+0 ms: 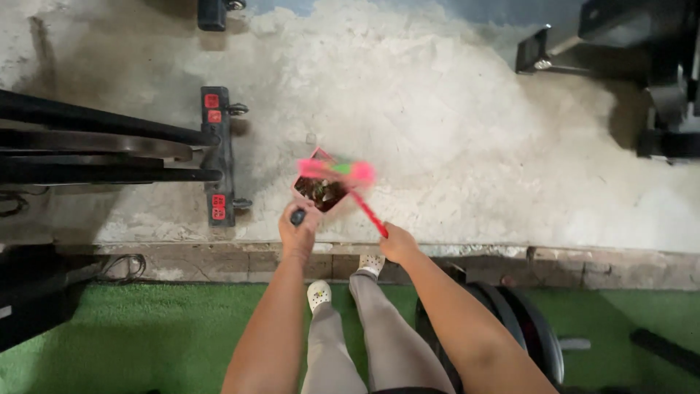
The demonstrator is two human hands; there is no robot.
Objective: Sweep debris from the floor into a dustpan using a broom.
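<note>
Dustpan [319, 191] and brush were what the person was busy with, out over the pale concrete floor [452, 131]. That pink dustpan sat low on the floor just beyond the brick edging [569, 273], a little left of the middle, and dark bits of debris lay in its tray. The left hand [299, 228] was clenched round its dark handle, held close behind the pan. The right hand [399, 242] was grasping the thin red stick of a small broom [343, 174], which slanted up and to the left from the hand. The broom's pink and green head was blurred, right over the far side of the dustpan, so I could not tell whether the bristles touched it.

Below the hands stood the person's own legs in grey trousers, with white clogs [319, 294] planted on the green turf [146, 335] and against the edging. To the left, black metal bars ended in a foot with red pads [216, 157]. Near right, dark weight plates [525, 328] stood on the turf, and another black frame [642, 66] was at the far right.
</note>
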